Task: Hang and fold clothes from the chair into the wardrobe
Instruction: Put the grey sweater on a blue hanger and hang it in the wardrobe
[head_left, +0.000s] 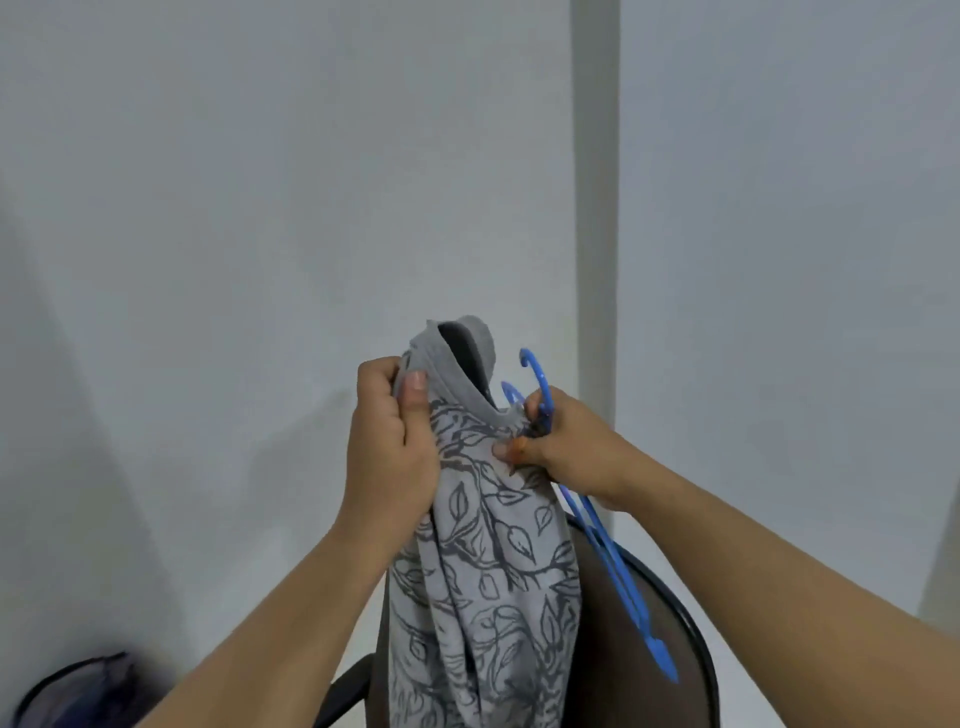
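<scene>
A grey shirt (488, 561) with a dark leaf print hangs from both hands in the middle of the view, its plain grey neckband turned up at the top. My left hand (389, 447) grips the left side of the neckband, thumb on the cloth. My right hand (566, 447) holds the collar's right side together with blue plastic hangers (618, 571), whose hooks stick up above the fingers and whose arms slant down to the right. Behind the shirt stands the brown chair (639, 639); its seat is hidden.
A pale wall fills the background, with a grey vertical strip (595, 182) right of centre. A dark round object (72, 691), blurred, lies at the bottom left corner. A black chair arm (348, 686) pokes out left of the shirt.
</scene>
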